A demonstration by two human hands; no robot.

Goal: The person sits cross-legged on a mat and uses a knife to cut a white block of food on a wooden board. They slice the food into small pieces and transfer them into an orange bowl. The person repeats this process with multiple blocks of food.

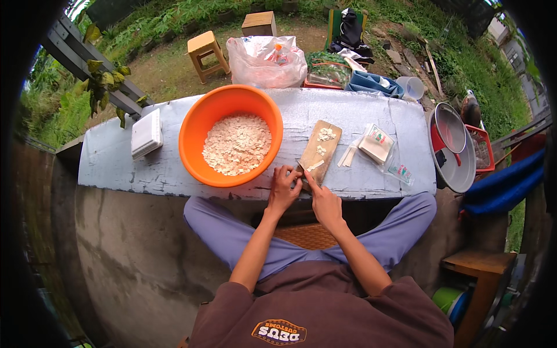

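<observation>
Board (326, 156): lying angled
Strip (315, 166): resting on board's near half; prob. light, thin, soft, maybe tearing; you're best off pinching its edges
L hand (282, 190): you're curling fingers at board's near-left edge; can't tell grasp
R hand (326, 205): you're extending index at board's near end; grip unclear

Left hand (285, 187) curled, right hand (326, 204), forefinger (313, 182) extended

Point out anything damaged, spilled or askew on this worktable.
The silvery table looks worn, with dark scuffs along its front edge. Nothing looks spilled: pale pieces sit in the orange basin and on the wooden board.
</observation>
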